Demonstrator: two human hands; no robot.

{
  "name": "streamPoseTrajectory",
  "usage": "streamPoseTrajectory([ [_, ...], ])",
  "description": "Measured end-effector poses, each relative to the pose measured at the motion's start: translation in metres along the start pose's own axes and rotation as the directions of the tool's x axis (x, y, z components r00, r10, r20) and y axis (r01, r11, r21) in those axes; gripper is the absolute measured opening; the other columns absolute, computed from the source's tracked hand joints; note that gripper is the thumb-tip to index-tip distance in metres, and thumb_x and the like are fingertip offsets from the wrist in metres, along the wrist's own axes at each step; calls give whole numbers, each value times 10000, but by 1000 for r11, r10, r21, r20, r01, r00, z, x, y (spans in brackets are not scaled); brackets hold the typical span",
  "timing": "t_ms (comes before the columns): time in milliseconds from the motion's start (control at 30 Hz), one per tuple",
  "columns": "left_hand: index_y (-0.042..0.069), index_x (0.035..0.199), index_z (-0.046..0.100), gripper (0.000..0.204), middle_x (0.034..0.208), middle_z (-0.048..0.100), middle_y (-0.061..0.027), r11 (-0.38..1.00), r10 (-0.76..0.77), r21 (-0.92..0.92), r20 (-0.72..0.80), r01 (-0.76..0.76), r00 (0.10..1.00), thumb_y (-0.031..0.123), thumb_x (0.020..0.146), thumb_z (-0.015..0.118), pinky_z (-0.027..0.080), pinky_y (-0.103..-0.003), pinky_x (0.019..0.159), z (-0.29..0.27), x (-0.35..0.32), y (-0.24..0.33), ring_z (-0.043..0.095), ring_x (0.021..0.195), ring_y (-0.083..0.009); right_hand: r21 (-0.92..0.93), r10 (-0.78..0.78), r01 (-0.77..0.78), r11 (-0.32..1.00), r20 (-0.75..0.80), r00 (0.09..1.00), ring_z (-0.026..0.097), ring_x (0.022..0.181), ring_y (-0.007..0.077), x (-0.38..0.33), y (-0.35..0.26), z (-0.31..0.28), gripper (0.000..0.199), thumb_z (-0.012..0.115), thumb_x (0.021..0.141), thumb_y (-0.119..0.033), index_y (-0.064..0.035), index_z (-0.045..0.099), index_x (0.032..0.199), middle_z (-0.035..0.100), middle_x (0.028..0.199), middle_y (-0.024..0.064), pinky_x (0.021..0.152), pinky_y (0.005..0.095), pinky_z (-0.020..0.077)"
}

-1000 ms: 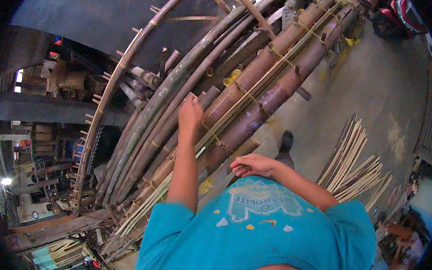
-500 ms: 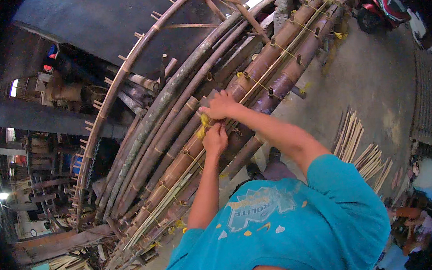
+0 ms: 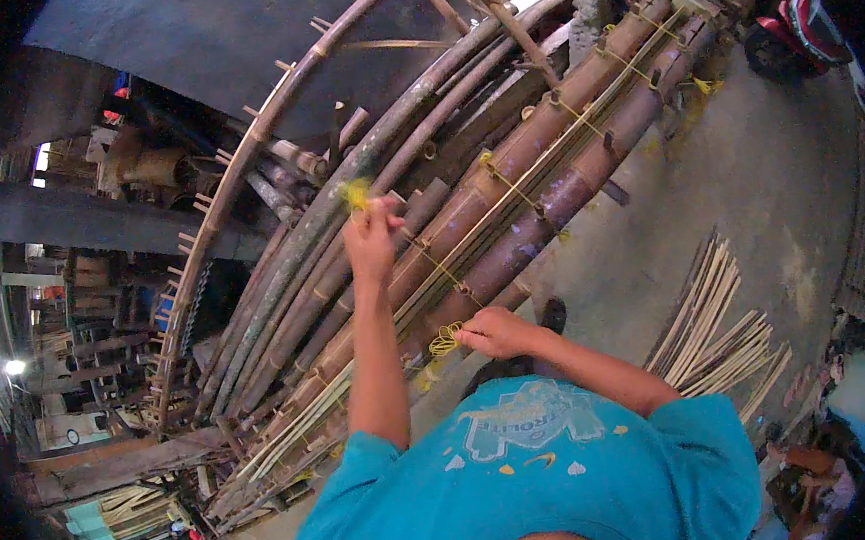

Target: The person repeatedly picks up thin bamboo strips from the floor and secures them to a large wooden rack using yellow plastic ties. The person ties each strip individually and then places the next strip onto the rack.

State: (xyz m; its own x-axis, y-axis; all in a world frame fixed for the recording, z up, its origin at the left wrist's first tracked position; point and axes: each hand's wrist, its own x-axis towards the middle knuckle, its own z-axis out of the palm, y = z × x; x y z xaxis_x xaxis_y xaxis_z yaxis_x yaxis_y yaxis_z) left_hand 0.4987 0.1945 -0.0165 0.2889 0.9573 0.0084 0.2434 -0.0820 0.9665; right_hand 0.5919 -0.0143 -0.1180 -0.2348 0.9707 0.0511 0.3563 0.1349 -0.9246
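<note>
My left hand (image 3: 370, 236) is raised over a stack of thick bamboo poles (image 3: 535, 152) and pinches the frayed end of a yellow cord (image 3: 355, 192). The cord runs taut down across the poles to my right hand (image 3: 497, 332), which grips a small yellow coil of it (image 3: 444, 340) at the stack's near edge. Other yellow ties (image 3: 490, 166) wrap the poles further along, and thin split strips lie lengthwise on top of them.
A pile of pale split bamboo strips (image 3: 722, 325) lies on the concrete floor (image 3: 747, 178) to my right. A red motorbike (image 3: 802, 28) stands at the top right. Curved bamboo frames (image 3: 244, 153) and wooden clutter fill the left side.
Both hands were together on the cord at the poles; now they have drawn apart, the left going up and left with the cord's end, the right down toward my body.
</note>
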Motion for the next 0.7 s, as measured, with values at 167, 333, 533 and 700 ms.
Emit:
streamPoseTrajectory([
  [167, -7, 903, 659, 267, 796, 658, -187, 694, -134, 717, 31, 71, 991, 205, 774, 562, 482, -465, 737, -19, 54, -176, 634, 774, -341, 357, 73, 4, 934, -203, 976, 591, 858, 204, -20, 27, -4, 285, 495, 940, -258, -29, 653, 881, 638, 883, 108, 749, 371, 462],
  [333, 61, 864, 611, 187, 867, 655, -83, 928, -326, -197, -17, 316, 945, 247, 851, 592, 505, -389, 695, -173, 129, -145, 628, 790, -220, 589, 841, 807, 44, -458, 288, 577, 910, 233, -117, 117, -55, 384, 400, 971, -381, -94, 527, 750, 622, 900, 93, 855, 404, 458],
  [533, -30, 1112, 556, 548, 1097, 616, -185, 836, -471, 313, -14, 452, 882, 472, 894, 576, 491, -383, 790, -249, 47, -50, 612, 970, -258, 890, 935, 409, -202, 52, 350, 553, 1003, 333, -125, 77, 81, 586, 442, 893, -615, -127, 431, 1218, 568, 1034, 162, 936, 519, 422],
  [700, 34, 1104, 601, 345, 1029, 637, -234, 604, -309, 788, 368, -118, 877, 289, 874, 565, 473, -452, 838, -212, -94, -80, 611, 963, -367, 892, 596, -116, -437, 383, 706, 569, 1007, 271, -40, -23, 186, 589, 492, 891, -554, -74, 471, 1232, 575, 1065, 143, 936, 473, 435],
])
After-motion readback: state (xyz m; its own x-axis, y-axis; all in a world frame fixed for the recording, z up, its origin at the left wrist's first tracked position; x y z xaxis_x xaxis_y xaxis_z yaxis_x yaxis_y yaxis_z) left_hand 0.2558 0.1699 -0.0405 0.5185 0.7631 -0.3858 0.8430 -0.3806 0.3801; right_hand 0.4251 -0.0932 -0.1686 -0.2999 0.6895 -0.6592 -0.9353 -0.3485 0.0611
